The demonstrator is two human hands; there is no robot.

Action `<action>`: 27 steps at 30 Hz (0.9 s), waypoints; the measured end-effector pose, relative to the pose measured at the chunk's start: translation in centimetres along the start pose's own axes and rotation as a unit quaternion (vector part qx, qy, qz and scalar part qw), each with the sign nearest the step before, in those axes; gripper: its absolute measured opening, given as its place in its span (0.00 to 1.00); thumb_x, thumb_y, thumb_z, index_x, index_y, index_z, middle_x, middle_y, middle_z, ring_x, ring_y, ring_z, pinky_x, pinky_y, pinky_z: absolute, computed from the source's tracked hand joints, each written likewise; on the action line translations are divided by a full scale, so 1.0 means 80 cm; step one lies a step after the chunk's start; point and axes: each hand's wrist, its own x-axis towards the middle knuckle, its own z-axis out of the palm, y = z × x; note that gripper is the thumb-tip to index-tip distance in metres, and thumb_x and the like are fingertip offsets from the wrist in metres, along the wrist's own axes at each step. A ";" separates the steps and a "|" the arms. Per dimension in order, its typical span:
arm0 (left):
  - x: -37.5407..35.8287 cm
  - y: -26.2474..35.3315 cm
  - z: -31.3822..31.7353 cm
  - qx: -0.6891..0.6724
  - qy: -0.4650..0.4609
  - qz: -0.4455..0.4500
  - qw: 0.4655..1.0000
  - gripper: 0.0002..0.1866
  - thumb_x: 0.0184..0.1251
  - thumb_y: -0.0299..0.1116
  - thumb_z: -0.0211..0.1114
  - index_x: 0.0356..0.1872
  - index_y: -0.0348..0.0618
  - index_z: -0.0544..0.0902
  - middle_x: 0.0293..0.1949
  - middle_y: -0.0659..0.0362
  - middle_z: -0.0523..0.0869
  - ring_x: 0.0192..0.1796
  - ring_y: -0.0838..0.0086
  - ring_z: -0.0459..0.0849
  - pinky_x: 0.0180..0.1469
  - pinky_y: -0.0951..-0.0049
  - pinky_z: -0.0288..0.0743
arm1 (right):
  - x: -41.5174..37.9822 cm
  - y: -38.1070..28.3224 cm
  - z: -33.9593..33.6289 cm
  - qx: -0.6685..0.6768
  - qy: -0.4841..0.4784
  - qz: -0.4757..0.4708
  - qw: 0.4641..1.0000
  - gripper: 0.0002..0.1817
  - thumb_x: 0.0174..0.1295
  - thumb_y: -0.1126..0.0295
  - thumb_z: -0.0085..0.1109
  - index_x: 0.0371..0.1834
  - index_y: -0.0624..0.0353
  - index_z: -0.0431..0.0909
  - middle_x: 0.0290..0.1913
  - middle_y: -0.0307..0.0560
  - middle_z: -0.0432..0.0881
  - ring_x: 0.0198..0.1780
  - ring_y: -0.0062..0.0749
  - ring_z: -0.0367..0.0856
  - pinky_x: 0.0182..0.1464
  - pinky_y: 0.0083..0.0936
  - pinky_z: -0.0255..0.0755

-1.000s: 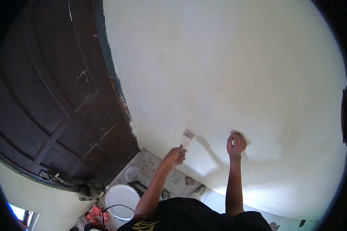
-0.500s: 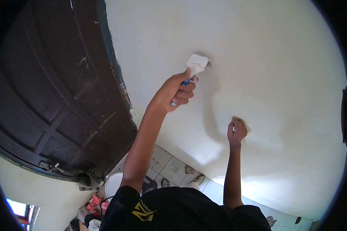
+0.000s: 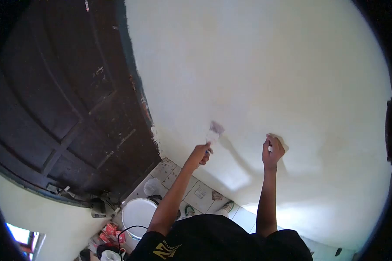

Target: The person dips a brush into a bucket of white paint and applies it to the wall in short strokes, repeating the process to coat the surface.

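A paintbrush [image 3: 213, 132] with a whitish, paint-covered head is gripped in my left hand [image 3: 200, 155]. Its bristles are at the pale wall [image 3: 318, 78], and the brush's shadow falls to the lower right. My right hand [image 3: 272, 152] is raised against the same wall, fingers curled in toward the thumb. A small white patch shows between those fingers; I cannot tell whether it is a held object or the wall behind.
A dark panelled door [image 3: 69, 100] takes up the left side. Below it, a white bucket [image 3: 137, 217] stands on the tiled floor [image 3: 172, 174], with a clear plastic container [image 3: 151, 187] beside it. Red packages [image 3: 111, 232] lie at lower left. A sandalled foot [image 3: 228, 206] is near the wall's base.
My left hand has come down the wall with the paintbrush, from upper middle to much lower. My right hand stays almost in place. More of the bucket shows now.
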 end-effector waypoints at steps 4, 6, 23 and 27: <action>-0.026 0.016 0.000 -0.076 0.024 -0.095 0.992 0.22 0.76 0.50 0.50 0.28 0.41 0.73 0.13 0.70 0.57 0.11 0.84 0.50 0.12 0.80 0.43 | 0.004 -0.006 -0.005 0.035 -0.014 0.057 0.998 0.09 0.54 0.84 0.58 0.36 0.61 0.81 0.26 0.45 0.81 0.24 0.30 0.79 0.27 0.23 0.75; -0.041 0.058 0.017 -0.078 -0.004 -0.067 0.995 0.22 0.76 0.49 0.50 0.28 0.41 0.73 0.13 0.70 0.58 0.12 0.84 0.50 0.12 0.80 0.43 | 0.006 -0.004 -0.006 0.049 -0.022 0.079 0.995 0.08 0.55 0.84 0.58 0.36 0.61 0.81 0.26 0.45 0.81 0.23 0.28 0.78 0.27 0.22 0.75; -0.090 0.226 0.097 -0.004 -0.138 0.074 0.988 0.22 0.74 0.53 0.52 0.25 0.48 0.68 0.14 0.72 0.57 0.13 0.85 0.50 0.13 0.80 0.41 | -0.004 0.002 -0.002 0.096 -0.005 0.149 0.984 0.07 0.59 0.81 0.56 0.39 0.62 0.82 0.21 0.44 0.79 0.20 0.22 0.77 0.25 0.19 0.73; -0.031 0.091 0.049 -0.031 -0.126 -0.030 0.991 0.23 0.74 0.55 0.51 0.25 0.49 0.68 0.14 0.72 0.57 0.13 0.86 0.50 0.13 0.81 0.42 | -0.003 0.001 0.003 0.075 0.008 0.149 0.986 0.08 0.58 0.81 0.56 0.38 0.61 0.82 0.20 0.43 0.80 0.19 0.23 0.78 0.25 0.19 0.73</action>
